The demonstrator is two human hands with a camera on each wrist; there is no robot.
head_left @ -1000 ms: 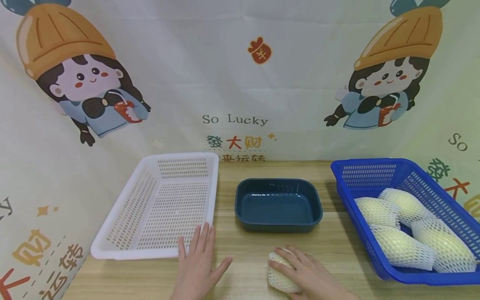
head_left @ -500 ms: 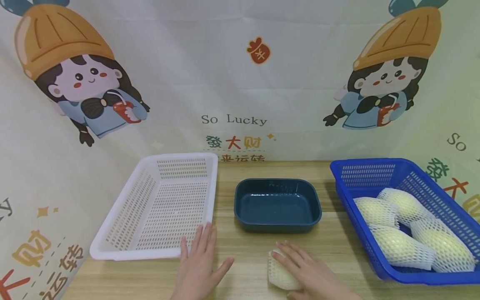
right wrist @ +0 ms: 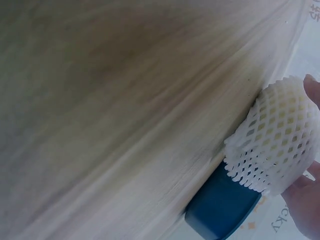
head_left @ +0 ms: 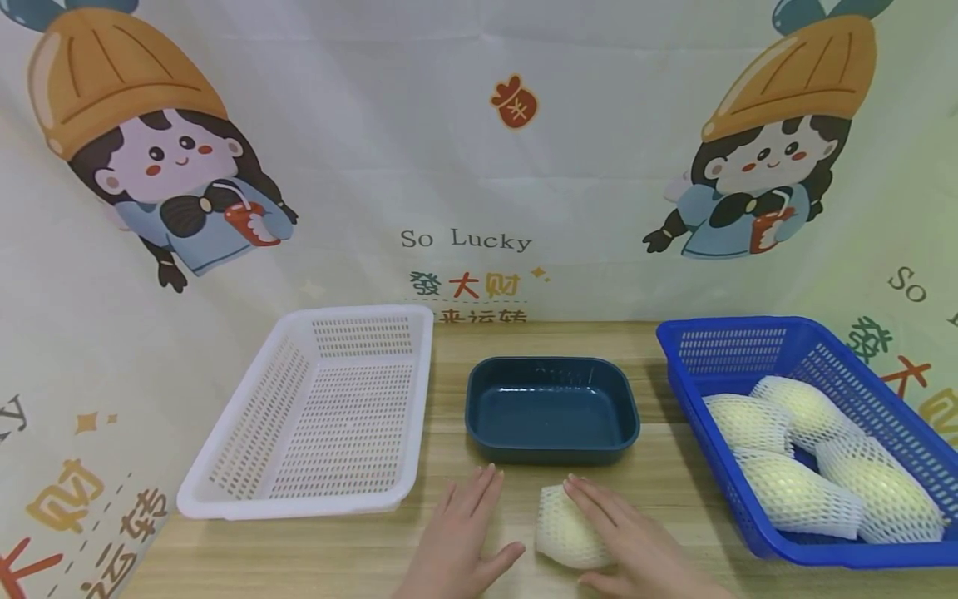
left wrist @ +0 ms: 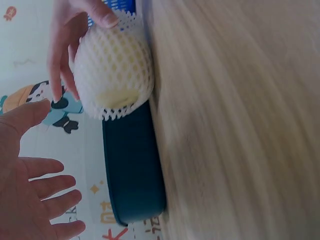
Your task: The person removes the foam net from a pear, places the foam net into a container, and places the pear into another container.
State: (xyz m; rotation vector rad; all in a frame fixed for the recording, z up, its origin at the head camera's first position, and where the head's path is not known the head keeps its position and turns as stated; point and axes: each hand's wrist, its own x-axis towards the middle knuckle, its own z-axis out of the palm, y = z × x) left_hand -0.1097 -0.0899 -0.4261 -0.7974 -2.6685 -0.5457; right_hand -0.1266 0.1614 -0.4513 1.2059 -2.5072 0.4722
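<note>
A pale yellow fruit in a white foam net (head_left: pixel 560 528) lies on the wooden table, in front of a dark teal dish. My right hand (head_left: pixel 636 537) holds it from the right, fingers along its far side and thumb at its near side. Both the left wrist view and the right wrist view show the netted fruit (right wrist: pixel 277 137) between that thumb and fingers. My left hand (head_left: pixel 462 537) is just left of the fruit, apart from it and holding nothing. Its fingers are straight and its thumb spreads toward the fruit in the left wrist view.
Behind the hands stands the teal dish (head_left: pixel 554 456), with nothing in it. A bare white slotted basket (head_left: pixel 299 506) is at the left. To the right, a blue basket (head_left: pixel 861 556) holds several netted fruits (head_left: pixel 801 495). A printed cloth (head_left: pixel 584 200) hangs behind the table.
My left hand has moved right, from the white basket's near corner toward the fruit. The right hand's fingers have shifted right across the fruit, uncovering more of its net.
</note>
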